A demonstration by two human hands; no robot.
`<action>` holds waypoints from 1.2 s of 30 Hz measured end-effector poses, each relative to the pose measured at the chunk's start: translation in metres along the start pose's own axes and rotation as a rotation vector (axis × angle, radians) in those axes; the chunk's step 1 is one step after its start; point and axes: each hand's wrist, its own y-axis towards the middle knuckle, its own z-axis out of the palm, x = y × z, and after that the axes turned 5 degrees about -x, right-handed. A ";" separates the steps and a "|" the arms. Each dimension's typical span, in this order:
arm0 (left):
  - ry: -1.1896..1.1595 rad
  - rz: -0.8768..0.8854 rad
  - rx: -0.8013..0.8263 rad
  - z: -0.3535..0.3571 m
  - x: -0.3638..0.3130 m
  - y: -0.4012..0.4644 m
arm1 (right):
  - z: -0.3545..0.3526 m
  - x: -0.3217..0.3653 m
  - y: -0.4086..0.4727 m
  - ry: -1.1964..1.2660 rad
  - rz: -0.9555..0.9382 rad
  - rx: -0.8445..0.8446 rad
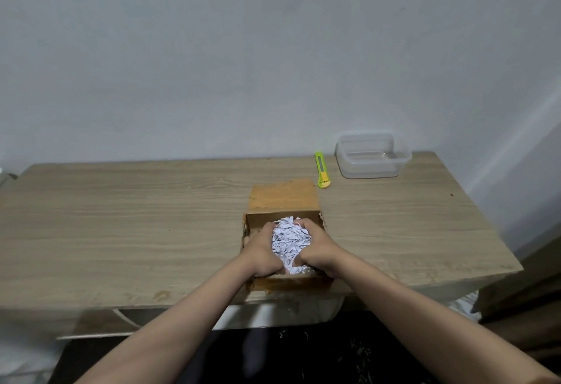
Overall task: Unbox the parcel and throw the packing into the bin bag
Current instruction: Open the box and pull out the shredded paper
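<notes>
A brown cardboard parcel box (pixel 283 201) stands open on the wooden table (pixel 121 216), near its front edge, with the far flap folded back. Inside it lies a heap of white shredded paper packing (pixel 290 239). My left hand (pixel 262 251) and my right hand (pixel 315 250) are both in the box, cupped around the heap from either side and gripping it. What lies under the paper is hidden. A black bin bag (pixel 273 353) with bits of shredded paper on it lies on the floor below the table's front edge.
A green and yellow utility knife (pixel 321 171) lies just behind the box to the right. A clear plastic container (pixel 372 156) sits at the back right, against the grey wall. A dark brown piece of furniture (pixel 531 286) stands to the right of the table.
</notes>
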 end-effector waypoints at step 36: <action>0.231 -0.063 0.127 0.009 0.003 0.016 | -0.004 0.031 0.005 -0.844 -0.017 0.187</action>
